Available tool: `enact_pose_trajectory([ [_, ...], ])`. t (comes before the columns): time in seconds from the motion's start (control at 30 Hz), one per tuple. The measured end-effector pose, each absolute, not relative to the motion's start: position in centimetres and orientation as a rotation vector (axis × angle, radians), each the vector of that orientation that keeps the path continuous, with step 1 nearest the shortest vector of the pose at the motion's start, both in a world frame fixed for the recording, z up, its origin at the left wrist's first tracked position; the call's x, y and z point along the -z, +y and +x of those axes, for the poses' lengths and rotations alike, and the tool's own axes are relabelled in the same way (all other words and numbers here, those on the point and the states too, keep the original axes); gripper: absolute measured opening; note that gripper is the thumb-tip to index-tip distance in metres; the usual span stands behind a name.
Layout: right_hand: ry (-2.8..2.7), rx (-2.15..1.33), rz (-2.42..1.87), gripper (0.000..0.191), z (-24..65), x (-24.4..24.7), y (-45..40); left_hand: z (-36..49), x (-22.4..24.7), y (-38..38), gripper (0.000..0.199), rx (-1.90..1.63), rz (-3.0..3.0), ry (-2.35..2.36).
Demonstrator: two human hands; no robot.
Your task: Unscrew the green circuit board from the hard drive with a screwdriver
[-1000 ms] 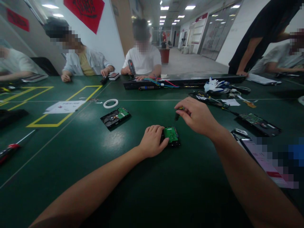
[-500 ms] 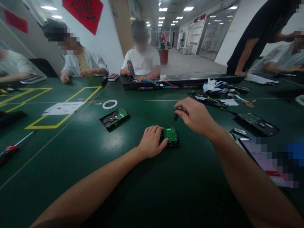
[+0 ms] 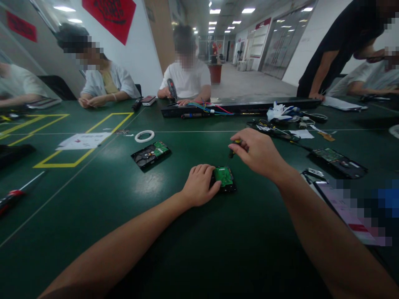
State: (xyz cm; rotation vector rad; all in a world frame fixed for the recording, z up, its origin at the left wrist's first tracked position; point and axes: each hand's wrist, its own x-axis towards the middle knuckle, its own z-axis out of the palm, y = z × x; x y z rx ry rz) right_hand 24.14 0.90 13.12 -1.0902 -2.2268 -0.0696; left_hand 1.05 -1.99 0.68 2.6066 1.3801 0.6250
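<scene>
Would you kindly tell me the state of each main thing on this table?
Left hand: holding the middle hard drive
Middle hard drive: flat, partly covered
Right hand: closed around the small screwdriver
Small screwdriver: held; tip contact unclear
Left hard drive: flat, unheld
Right hard drive: flat, unheld
Red-handled screwdriver: lying down, unheld
White ring: lying flat

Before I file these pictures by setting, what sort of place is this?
Probably an electronics workroom: the broad green table bears hard drives, a red-handled screwdriver and a bundle of coloured wires.
</scene>
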Motion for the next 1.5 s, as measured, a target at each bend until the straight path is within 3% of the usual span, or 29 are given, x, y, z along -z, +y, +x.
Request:
enact_pose_trajectory([
  [0.23, -2.26, 0.077, -1.05, 0.027, 24.1, -13.01, 0.91, 1.13, -0.57, -1.87, 0.051, -0.635, 2.606, 1.379],
  [0.5, -2.25, 0.053, -1.076, 0.014, 24.15, -13.08, 0.88, 1.07, -0.44, -1.8, 0.051, -0.632, 2.601, 1.376],
  [0.73, -2.254, 0.046, -1.077, 0.014, 24.26, -13.12, 1.0, 1.1, -0.18, -1.72, 0.05, -0.644, 2.612, 1.386],
  [1.03, -2.299, -0.111, -1.12, 0.036, 24.22, -13.48, 0.37, 1.04, -0.32, -1.8, 0.049, -0.652, 2.606, 1.378],
  [1.5, -2.278, 0.011, -1.125, 0.015, 24.32, -13.33, 0.76, 1.1, -0.8, -1.94, 0.049, -0.621, 2.589, 1.373],
])
